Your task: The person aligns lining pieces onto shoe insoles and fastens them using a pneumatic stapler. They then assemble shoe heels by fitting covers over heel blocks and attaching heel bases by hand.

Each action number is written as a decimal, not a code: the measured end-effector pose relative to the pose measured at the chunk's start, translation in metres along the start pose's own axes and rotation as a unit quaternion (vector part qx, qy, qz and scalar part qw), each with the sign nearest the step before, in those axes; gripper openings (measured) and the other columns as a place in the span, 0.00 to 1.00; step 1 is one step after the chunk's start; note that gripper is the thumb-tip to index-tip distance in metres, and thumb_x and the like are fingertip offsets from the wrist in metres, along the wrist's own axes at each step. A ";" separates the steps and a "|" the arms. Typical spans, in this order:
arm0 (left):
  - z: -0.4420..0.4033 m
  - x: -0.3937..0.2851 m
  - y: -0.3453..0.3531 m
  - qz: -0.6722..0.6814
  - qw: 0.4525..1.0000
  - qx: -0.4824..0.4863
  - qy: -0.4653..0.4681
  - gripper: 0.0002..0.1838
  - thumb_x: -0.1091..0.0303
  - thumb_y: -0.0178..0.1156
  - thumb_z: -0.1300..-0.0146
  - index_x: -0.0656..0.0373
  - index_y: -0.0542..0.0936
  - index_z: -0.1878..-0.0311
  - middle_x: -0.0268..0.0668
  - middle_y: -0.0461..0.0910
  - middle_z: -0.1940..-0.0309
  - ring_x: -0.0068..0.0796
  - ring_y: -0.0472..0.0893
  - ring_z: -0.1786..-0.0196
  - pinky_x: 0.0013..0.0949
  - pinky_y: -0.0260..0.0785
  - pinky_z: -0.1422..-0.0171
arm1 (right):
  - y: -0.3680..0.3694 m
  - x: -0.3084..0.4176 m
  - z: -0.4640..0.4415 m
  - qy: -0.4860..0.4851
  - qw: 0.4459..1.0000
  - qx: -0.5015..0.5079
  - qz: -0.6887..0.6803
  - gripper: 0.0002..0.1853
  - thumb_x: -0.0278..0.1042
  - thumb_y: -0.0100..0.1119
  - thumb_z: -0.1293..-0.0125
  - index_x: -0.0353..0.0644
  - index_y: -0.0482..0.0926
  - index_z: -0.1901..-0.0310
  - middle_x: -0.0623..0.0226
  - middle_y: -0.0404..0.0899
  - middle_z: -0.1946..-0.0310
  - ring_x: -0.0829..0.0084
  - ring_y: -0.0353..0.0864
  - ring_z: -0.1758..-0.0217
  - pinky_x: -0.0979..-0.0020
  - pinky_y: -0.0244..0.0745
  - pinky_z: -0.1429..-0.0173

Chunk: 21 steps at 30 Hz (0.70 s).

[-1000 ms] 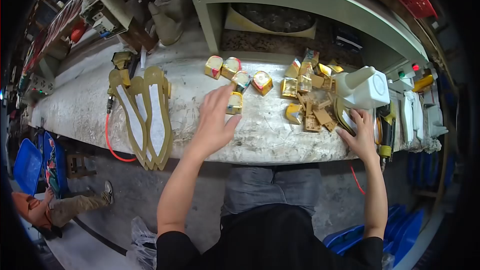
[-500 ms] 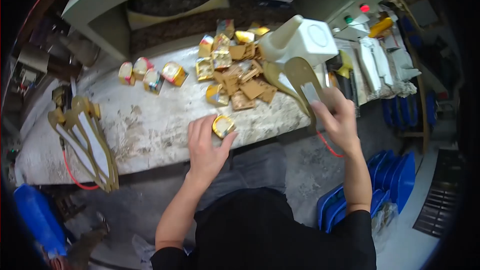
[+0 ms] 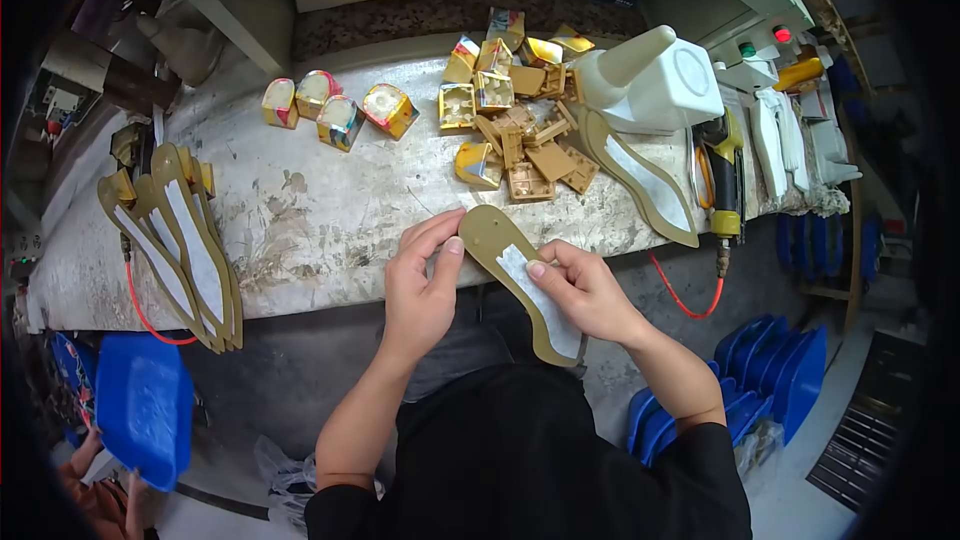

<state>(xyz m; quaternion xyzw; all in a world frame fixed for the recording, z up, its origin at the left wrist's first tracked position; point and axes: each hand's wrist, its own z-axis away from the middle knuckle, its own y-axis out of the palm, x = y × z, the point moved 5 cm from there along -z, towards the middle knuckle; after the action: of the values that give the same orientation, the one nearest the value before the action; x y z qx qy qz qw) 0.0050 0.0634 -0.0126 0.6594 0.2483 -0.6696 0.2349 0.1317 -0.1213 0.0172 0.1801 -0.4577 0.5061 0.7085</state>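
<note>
An olive insole with a white strip slants in front of my body, its round end up and to the left. My right hand grips its middle, thumb on top of the strip. At the round end, the closed fingertips and thumb of my left hand meet its edge; whatever lies under that end is hidden. Another insole rests on the bench beside a white bottle. Several yellow, patterned heel blocks stand at the back left, and tan pieces are piled in the middle.
More insoles lie stacked at the left. A yellow-and-black air tool with a red hose is at the right. Blue trays are below the bench edge. At lower left, a person's hands hold a blue bin.
My right hand has brought an insole from the right to my left hand. The yellow block seen in my left hand is now out of sight. The blue bin at lower left has shifted.
</note>
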 end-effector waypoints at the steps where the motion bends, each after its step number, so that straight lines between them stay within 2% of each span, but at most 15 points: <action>1: 0.001 -0.001 0.002 -0.004 1.000 -0.018 0.001 0.16 0.77 0.66 0.29 0.69 0.86 0.40 0.48 0.88 0.39 0.42 0.84 0.34 0.40 0.73 0.25 | 0.000 0.000 0.000 0.011 1.000 0.000 0.015 0.11 0.37 0.59 0.14 0.38 0.79 0.52 0.83 0.76 0.71 0.94 0.67 0.71 0.81 0.62 0.70; 3: 0.003 -0.001 0.005 -0.008 0.999 -0.036 -0.002 0.15 0.76 0.67 0.29 0.68 0.87 0.42 0.48 0.89 0.41 0.43 0.85 0.35 0.41 0.75 0.27 | -0.001 0.003 0.001 0.025 0.999 0.005 0.032 0.11 0.37 0.60 0.14 0.37 0.80 0.50 0.82 0.77 0.71 0.94 0.69 0.70 0.81 0.64 0.68; 6: 0.002 -0.012 0.010 -0.140 0.985 -0.067 0.078 0.13 0.76 0.70 0.32 0.67 0.88 0.46 0.47 0.90 0.46 0.44 0.87 0.41 0.42 0.77 0.32 | -0.002 0.005 -0.005 0.050 0.997 0.012 0.064 0.12 0.37 0.61 0.15 0.35 0.81 0.44 0.80 0.78 0.69 0.92 0.71 0.68 0.81 0.67 0.66; 9: 0.002 -0.013 0.011 -0.134 0.985 -0.076 0.073 0.11 0.76 0.71 0.34 0.67 0.88 0.49 0.47 0.90 0.48 0.45 0.87 0.43 0.43 0.78 0.35 | 0.003 0.022 -0.024 -0.132 0.987 -0.086 -0.034 0.15 0.35 0.64 0.17 0.33 0.84 0.40 0.74 0.82 0.65 0.87 0.76 0.63 0.78 0.74 0.58; 14: -0.003 -0.015 0.009 -0.118 0.989 -0.064 0.056 0.08 0.76 0.72 0.33 0.67 0.90 0.53 0.47 0.91 0.52 0.43 0.87 0.46 0.41 0.79 0.37 | 0.012 0.026 -0.058 -0.137 0.989 -0.048 0.009 0.16 0.33 0.67 0.20 0.31 0.86 0.40 0.69 0.85 0.59 0.82 0.81 0.56 0.75 0.78 0.51; 17: -0.004 -0.013 0.008 -0.095 0.992 -0.072 0.031 0.06 0.76 0.72 0.32 0.68 0.90 0.55 0.47 0.91 0.54 0.41 0.88 0.47 0.39 0.80 0.39 | 0.007 0.035 -0.047 -0.124 0.986 -0.081 0.075 0.14 0.33 0.69 0.22 0.29 0.88 0.46 0.66 0.88 0.58 0.79 0.84 0.55 0.74 0.79 0.49; 19: -0.009 -0.013 0.009 -0.082 0.994 -0.075 0.022 0.06 0.75 0.72 0.31 0.68 0.91 0.55 0.47 0.92 0.55 0.40 0.88 0.48 0.38 0.80 0.40 | -0.022 0.032 -0.028 -0.168 0.972 -0.141 0.082 0.15 0.35 0.70 0.23 0.31 0.88 0.44 0.66 0.88 0.57 0.79 0.85 0.55 0.74 0.80 0.49; 20: -0.010 -0.013 0.009 -0.083 0.993 -0.077 0.024 0.06 0.75 0.72 0.31 0.68 0.91 0.56 0.47 0.92 0.55 0.39 0.88 0.48 0.38 0.80 0.41 | -0.057 0.028 -0.011 -0.113 0.970 -0.210 0.051 0.16 0.36 0.71 0.24 0.34 0.88 0.43 0.68 0.87 0.56 0.80 0.84 0.55 0.73 0.80 0.50; 21: -0.009 -0.013 0.008 -0.085 0.993 -0.080 0.022 0.06 0.75 0.72 0.31 0.68 0.91 0.56 0.46 0.92 0.55 0.39 0.88 0.49 0.37 0.80 0.41 | -0.102 0.029 0.013 -0.110 0.937 -0.328 0.056 0.17 0.36 0.70 0.23 0.36 0.87 0.39 0.70 0.86 0.56 0.81 0.83 0.54 0.73 0.80 0.50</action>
<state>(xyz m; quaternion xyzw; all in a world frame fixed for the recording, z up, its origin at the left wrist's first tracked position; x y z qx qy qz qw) 0.0172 0.0627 0.0001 0.6295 0.3614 -0.6504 0.2239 0.2175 -0.1583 0.0691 -0.0339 -0.6825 0.3435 0.6443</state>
